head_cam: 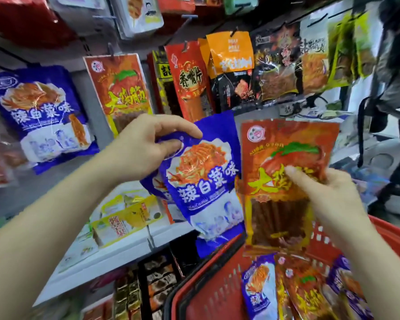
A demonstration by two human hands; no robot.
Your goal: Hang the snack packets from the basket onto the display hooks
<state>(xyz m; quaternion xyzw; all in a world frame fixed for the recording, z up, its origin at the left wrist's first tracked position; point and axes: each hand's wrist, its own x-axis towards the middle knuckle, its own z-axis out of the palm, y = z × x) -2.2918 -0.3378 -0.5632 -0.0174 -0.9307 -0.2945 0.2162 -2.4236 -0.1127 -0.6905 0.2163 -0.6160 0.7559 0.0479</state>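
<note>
My left hand (148,146) pinches the top corner of a blue snack packet (206,181), held up in front of the shelf. To its right, my right hand (326,195) grips an orange-red snack packet (284,162) by its middle, thumb across the front. Below them sits the red basket (208,294), with several more blue and orange packets (298,294) lying inside. On the display hooks hang a matching blue packet (42,116) at the left and a matching orange packet (123,93) beside it.
More packets hang in a row on hooks further right (231,65) and above (139,15). A white shelf (116,250) below holds yellow packets, with boxed snacks underneath. A dark stand or chair (393,112) is at the far right.
</note>
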